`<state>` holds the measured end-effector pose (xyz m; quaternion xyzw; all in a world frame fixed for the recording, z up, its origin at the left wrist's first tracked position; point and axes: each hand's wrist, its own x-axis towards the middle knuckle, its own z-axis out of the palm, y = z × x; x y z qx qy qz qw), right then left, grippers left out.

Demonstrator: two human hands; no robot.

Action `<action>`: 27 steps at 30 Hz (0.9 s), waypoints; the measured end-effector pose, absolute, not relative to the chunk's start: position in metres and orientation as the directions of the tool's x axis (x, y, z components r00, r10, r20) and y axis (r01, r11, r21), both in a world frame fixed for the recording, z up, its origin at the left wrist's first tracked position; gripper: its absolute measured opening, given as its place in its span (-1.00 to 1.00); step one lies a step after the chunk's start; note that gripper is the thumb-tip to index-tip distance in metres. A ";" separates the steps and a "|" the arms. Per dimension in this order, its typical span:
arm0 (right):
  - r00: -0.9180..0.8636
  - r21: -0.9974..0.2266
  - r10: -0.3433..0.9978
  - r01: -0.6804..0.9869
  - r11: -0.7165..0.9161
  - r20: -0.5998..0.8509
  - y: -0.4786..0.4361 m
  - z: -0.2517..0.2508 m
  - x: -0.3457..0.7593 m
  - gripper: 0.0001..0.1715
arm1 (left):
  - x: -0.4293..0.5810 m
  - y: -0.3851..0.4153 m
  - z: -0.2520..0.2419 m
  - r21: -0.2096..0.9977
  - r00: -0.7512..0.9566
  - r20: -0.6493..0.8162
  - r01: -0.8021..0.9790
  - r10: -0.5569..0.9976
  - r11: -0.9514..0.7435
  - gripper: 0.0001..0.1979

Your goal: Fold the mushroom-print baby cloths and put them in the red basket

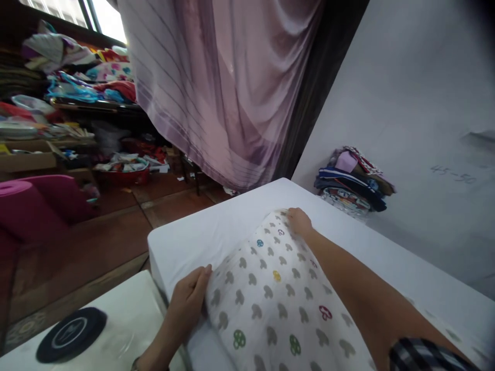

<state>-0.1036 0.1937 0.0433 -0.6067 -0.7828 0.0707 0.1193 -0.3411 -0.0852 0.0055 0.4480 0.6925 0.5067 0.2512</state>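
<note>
A white cloth (284,293) printed with grey mushroom shapes and a few coloured ones spreads over the white-covered table (220,226). My left hand (189,291) is closed on its left edge, thumb on top. Farther out, my right hand (299,221) grips the far corner, its fingers curled and partly hidden. Between both hands the fabric hangs in a raised, slightly curved sheet, and its near end runs out of the bottom of the view.
A white machine top with a round black lid (71,335) stands at lower left. Folded clothes (353,178) are stacked by the wall. A pink curtain (232,87) hangs beyond the table. Cluttered shelves (88,98) and a pink roll (42,208) are on the left.
</note>
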 end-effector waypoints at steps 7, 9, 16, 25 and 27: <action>-0.249 -0.161 0.961 0.950 0.266 0.117 0.208 0.032 -0.105 -0.68 | -0.344 -0.088 -0.002 0.934 -0.491 0.108 0.347 0.865 0.080 -0.65; -0.226 -0.146 0.967 0.959 0.242 0.117 0.211 0.029 -0.102 -0.68 | -0.346 -0.089 -0.005 0.946 -0.475 0.104 0.318 0.874 0.061 -0.71; -0.231 -0.118 0.964 0.962 0.247 0.132 0.227 0.024 -0.102 -0.64 | -0.345 -0.089 -0.006 0.950 -0.518 0.106 0.304 0.849 0.067 -0.74; -0.273 -0.034 0.961 0.961 0.274 0.045 0.242 0.025 -0.107 -0.68 | -0.345 -0.091 -0.009 0.939 -0.559 0.123 0.332 0.820 0.085 -0.73; -0.266 -0.014 0.963 0.964 0.267 0.038 0.245 0.026 -0.108 -0.67 | -0.345 -0.091 -0.010 0.937 -0.571 0.124 0.337 0.811 0.094 -0.73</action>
